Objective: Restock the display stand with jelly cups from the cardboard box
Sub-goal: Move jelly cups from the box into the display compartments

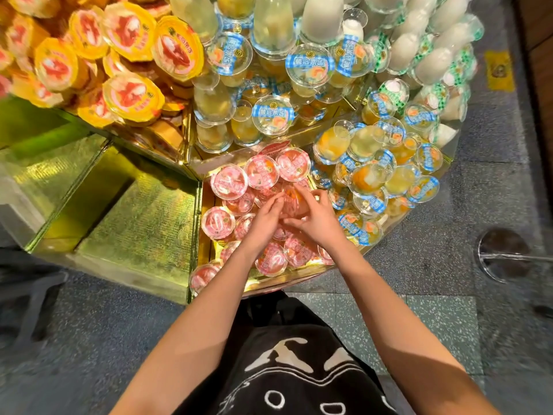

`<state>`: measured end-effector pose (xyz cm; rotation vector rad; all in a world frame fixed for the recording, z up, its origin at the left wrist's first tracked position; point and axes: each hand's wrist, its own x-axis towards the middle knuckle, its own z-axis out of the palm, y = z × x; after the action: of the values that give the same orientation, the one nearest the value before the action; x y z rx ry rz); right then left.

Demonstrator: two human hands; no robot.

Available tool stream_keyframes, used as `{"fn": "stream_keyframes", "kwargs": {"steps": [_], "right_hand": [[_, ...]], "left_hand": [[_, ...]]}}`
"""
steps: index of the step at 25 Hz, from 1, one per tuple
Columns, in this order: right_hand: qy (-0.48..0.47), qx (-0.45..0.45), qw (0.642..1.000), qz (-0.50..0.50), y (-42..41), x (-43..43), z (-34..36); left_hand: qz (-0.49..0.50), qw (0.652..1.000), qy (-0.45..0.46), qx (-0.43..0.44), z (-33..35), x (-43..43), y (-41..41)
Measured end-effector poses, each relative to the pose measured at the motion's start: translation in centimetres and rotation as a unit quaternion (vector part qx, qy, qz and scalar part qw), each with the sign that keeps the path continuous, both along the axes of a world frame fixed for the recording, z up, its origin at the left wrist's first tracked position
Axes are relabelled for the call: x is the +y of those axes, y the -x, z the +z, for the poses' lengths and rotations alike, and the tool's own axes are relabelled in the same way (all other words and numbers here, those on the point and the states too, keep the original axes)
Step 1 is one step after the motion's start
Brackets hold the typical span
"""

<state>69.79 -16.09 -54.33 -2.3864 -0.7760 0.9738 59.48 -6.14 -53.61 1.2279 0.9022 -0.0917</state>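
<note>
Gripping one pink jelly cup (294, 202), left hand (264, 218) and right hand (317, 218) curl round it.

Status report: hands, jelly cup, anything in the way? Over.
Left hand, right hand: both grip one pink jelly cup. Cup over the pink cups in the display stand. Nothing in the way.

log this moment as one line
step: restocking; left hand: holds pink jelly cup; right hand: holds same cup; where: over pink cups in display stand
</note>
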Motion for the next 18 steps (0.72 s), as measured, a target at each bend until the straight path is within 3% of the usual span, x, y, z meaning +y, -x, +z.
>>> {"fn": "stream_keyframes", "kwargs": {"steps": [3, 8, 14, 18], "right_hand": [[-0.024, -0.023, 0.999, -0.041, -0.1, 0.3, -0.2], [-0.154, 0.059, 0.979, -0.122, -1.1, -1.2, 0.6], [-0.152, 0.056, 0.980, -0.119, -1.9, -1.4, 0.9], [-0.120, 0.062, 0.984, -0.118, -2.1, -0.7, 1.3]], "left_hand": [[-0.010, 1.000, 0.015, 0.020, -0.8, -0.1, -0.3], [0.007, 1.000, 0.018, 0.007, -0.7, 0.2, -1.0], [0.050, 0.998, 0.030, -0.012, 0.3, 0.1, -2.3], [0.048, 0.999, -0.013, 0.004, 0.2, 0.3, -2.5]]}}
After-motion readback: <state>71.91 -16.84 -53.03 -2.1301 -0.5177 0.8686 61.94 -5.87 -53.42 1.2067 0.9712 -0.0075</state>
